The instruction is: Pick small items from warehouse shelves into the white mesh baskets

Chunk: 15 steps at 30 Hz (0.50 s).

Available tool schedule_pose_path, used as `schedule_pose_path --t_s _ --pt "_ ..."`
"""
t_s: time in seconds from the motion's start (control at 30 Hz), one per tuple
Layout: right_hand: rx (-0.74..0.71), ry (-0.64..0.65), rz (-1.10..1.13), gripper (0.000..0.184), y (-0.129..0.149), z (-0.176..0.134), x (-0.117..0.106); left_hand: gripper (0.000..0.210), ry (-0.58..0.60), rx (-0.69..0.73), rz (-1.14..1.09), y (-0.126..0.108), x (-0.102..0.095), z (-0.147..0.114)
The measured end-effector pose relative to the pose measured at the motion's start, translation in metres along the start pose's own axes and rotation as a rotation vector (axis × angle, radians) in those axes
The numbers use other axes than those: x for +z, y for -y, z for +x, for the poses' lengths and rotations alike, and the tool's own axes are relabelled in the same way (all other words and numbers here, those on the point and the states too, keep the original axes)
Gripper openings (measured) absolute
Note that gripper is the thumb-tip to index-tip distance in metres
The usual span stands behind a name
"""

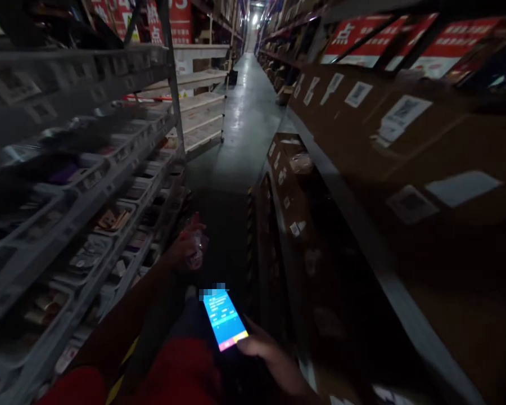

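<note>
Left of centre, the left hand (179, 253) is closed around a blurred clear packet (197, 252), not set down; what remains cannot be told. At lower centre, the right hand (261, 344) grips a lit phone (224, 319).

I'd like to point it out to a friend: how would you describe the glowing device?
Find the dim aisle and follow it toward the camera. Near the picture's bottom, the right hand holds a handheld device. Its lit blue screen, pink and yellow at the lower edge, sets it apart from the clear-wrapped item in the left hand.
</note>
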State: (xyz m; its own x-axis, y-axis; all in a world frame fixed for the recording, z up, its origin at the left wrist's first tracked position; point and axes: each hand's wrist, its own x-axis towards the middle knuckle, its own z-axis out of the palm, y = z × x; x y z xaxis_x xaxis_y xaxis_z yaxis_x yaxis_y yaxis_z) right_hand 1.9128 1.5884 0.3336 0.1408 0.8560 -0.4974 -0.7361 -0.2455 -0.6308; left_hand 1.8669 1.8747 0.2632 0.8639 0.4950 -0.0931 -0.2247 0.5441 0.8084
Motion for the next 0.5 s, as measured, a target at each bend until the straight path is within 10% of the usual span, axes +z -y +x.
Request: schedule_pose_path --t_s 0.27,0.5 --pt "-0.099 -0.16 0.043 0.056 0.123 0.123 -0.015 0.048 -0.207 -0.161 -0.297 -0.004 -0.062 0.164" --pt "-0.143 -0.233 0.084 0.057 0.222 0.219 -0.009 0.039 -0.114 -0.309 -0.339 -0.048 -0.083 0.299"
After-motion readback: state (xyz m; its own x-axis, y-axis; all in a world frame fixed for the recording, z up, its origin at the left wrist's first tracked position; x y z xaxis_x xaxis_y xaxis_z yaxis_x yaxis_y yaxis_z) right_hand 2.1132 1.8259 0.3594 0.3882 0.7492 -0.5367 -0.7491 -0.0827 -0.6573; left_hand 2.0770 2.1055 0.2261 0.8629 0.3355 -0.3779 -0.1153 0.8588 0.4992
